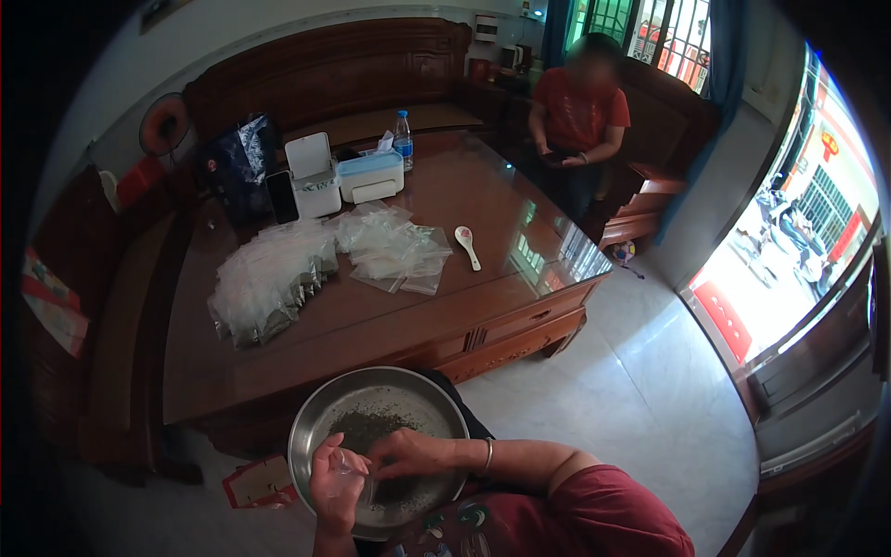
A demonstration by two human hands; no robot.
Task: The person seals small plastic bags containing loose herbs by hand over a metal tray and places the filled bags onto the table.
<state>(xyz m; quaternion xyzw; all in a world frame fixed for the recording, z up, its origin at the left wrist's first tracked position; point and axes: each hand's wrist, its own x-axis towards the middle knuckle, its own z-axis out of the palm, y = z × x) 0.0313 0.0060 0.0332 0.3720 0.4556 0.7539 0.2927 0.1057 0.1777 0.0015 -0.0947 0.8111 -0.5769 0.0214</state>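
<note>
A round metal basin [311, 399] sits at the lower middle, with dark green dried bits [362, 422] spread over its bottom. Over its left part, my left hand [336, 483] is closed around a small clear plastic bag [348, 464]. My right hand [408, 453], with a bracelet on the wrist, is over the dried bits beside the bag, fingers curled together; what they hold, if anything, is hidden. On the table lie a pile of filled clear bags [269, 278], flat clear bags [399, 249] and a white spoon [468, 249].
The wooden table [371, 320] also bears a white box [316, 186], a blue-lidded container [371, 174], a phone [281, 197], a water bottle [402, 139] and a dark bag [237, 167]. A person [580, 121] sits beyond the table. A red box [260, 483] lies on the floor.
</note>
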